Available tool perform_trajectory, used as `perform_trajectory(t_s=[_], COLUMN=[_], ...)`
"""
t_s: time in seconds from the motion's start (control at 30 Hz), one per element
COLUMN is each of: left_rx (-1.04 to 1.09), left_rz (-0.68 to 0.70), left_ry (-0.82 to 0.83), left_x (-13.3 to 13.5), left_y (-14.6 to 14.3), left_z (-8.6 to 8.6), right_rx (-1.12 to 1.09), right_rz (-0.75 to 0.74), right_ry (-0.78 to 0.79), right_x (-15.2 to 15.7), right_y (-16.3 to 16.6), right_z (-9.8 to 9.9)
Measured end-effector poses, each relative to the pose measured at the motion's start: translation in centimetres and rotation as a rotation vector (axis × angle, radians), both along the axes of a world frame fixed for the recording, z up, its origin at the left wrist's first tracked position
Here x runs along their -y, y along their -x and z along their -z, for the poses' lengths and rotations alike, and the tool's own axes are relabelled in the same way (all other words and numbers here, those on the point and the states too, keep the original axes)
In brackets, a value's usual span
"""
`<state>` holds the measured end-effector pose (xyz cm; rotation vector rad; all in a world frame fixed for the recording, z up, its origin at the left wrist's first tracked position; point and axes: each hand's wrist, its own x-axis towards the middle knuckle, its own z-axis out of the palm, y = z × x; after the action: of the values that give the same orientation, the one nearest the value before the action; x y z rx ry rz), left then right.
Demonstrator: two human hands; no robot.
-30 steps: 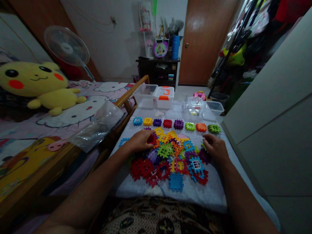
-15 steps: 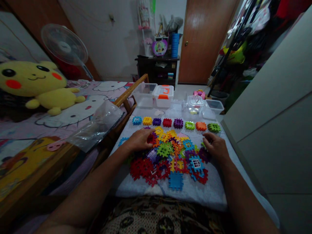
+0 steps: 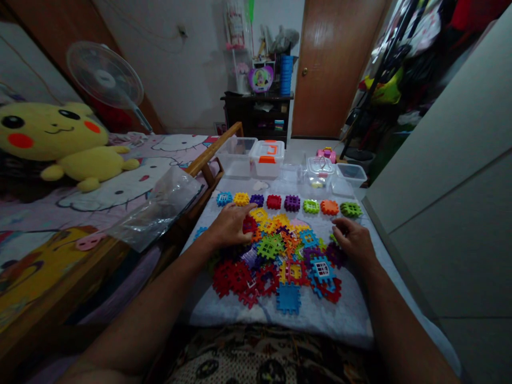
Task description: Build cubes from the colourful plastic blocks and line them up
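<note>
A heap of colourful interlocking plastic tiles lies before me, with a green tile near its middle and red tiles at the near left. My left hand rests over the heap's left side, fingers stretched and thumb apart, beside a red tile. Its fingertips reach close to a purple block in the row behind; I cannot tell whether they touch. At the heap's right edge is my right hand, loosely bent with thumb and fingers apart, near dark purple tiles. Nothing shows in either hand.
The row behind the heap runs from a blue block to a dark green block. Farther back stand an orange-latched clear box and other clear containers. A wooden bed rail borders the left; a pale cabinet borders the right.
My left hand has shifted slightly up and its fingers now extend farther toward the block row. My right hand looks unmoved.
</note>
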<state>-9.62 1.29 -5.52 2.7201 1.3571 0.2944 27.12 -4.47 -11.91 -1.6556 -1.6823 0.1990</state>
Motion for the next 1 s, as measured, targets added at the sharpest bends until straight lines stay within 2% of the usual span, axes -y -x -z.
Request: perform_trajectory(t_s=[0.1,0.23,0.33,0.43,0.67,1.0], left_rx=[0.042,-0.038,-0.098,-0.116,-0.163,-0.226], left_rz=[0.045,0.12,0.132,0.159,0.206,0.138], left_ry=[-0.028,-0.038,-0.002,0.012,0.046,0.137], left_x=[-2.0,-6.4,-9.5,-11.5,-12.7,-12.5], left_y=[-1.1,-3.9,-6.0,-7.5,-8.7,-8.6], left_z=[-1.2,-2.1,-1.6,-0.6,1.2,1.6], right_rx=[-0.006,-0.02,-0.038,-0.044,-0.058,-0.072], right_rz=[-0.004,0.008,0.014,0.02,0.031,0.032], right_ry=[0.007,0.015,0.015,0.014,0.021,0.023], right_x=[0.0,0.1,0.2,0.2,0.2,0.2], right_y=[0.1,0.1,-0.1,-0.2,-0.2,-0.1], right_z=[0.1,0.0,-0.1,0.1,0.3,0.2])
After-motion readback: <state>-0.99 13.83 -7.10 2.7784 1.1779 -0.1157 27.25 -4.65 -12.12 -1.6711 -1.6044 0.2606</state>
